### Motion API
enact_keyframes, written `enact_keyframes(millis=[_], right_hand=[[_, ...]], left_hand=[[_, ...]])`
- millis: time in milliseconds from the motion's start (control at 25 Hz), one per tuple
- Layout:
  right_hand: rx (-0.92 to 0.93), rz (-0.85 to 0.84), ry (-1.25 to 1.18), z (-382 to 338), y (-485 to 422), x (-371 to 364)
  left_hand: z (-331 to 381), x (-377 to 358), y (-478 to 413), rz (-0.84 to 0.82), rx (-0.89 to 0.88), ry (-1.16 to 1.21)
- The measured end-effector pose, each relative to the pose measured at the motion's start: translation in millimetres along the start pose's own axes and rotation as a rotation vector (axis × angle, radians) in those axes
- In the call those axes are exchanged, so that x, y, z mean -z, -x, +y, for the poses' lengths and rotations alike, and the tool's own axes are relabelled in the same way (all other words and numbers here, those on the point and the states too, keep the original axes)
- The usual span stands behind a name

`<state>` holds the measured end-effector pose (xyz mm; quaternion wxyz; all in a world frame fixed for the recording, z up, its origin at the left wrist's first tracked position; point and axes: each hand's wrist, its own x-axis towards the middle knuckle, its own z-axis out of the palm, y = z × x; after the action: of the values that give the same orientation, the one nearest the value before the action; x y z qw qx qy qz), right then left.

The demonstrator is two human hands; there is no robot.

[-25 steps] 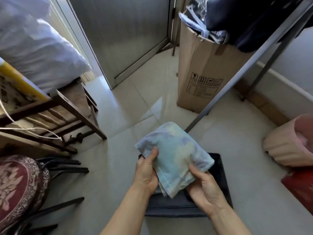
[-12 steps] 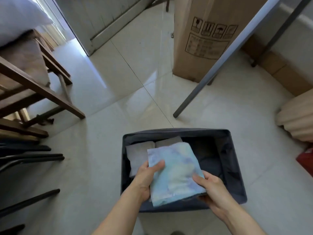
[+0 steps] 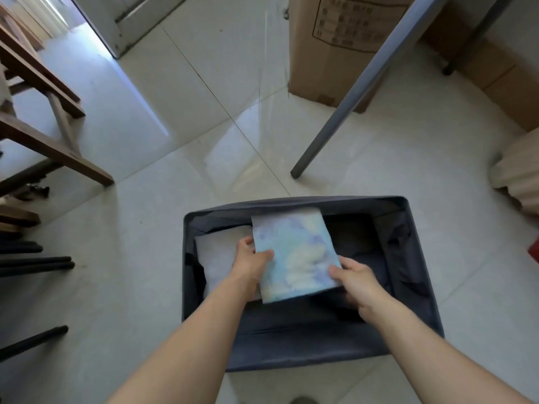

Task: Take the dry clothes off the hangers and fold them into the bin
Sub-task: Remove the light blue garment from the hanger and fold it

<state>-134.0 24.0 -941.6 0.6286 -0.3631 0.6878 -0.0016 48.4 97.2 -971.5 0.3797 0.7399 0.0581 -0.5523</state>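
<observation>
Both hands reach down into a dark grey fabric bin point(image 3: 420, 275) that sits on the pale tiled floor point(image 3: 145, 258). The left hand point(image 3: 250, 268) pinches the left edge of a folded blue-and-white tie-dye garment point(image 3: 294, 253), thumb on top. The right hand point(image 3: 357, 282) grips its lower right corner, fingers underneath. The garment lies inside the bin, its far edge against the bin's wall at 12 o'clock. At 9 o'clock of it, touching it, lies one folded white garment point(image 3: 215, 258); at 3 o'clock the bin holds dark cloth point(image 3: 361, 246). Beyond the bin, at 1 o'clock, one slanted grey metal leg point(image 3: 344, 109) meets the floor in front of a cardboard box point(image 3: 326, 48). Wooden furniture point(image 3: 43, 141) stands at 10 o'clock, three black legs point(image 3: 35, 265) at 9 o'clock.
</observation>
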Motion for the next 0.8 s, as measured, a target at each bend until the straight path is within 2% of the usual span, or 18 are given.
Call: enact_keyframes(millis=[80,160,280,400,560,800], right_hand=[[-0.015,0.047,0.139,2.7,-3.4,-1.0],[-0.007,0.086,0.18,5.9,4.6,-0.9],[-0.018,0.056,0.117,-3.2,34.0,0.3],[-0.003,0.036,-0.023,-34.2,85.7,5.4],[0.075,-0.007,-0.151,-95.9,168.1,20.7],[0.231,-0.075,-0.271,-167.4,303.2,61.0]], left_hand=[[-4.3,4.1,-1.5,0.067,0.003,-0.139],[-8.5,9.4,13.4,0.101,0.022,-0.181],[-5.5,12.9,49.5,0.057,0.119,0.006],[26.1,6.1,110.5,-0.029,0.151,0.239],[89.0,-15.0,202.9,-0.161,0.119,0.383],[179.1,-21.8,337.4,-0.296,-0.036,0.451]])
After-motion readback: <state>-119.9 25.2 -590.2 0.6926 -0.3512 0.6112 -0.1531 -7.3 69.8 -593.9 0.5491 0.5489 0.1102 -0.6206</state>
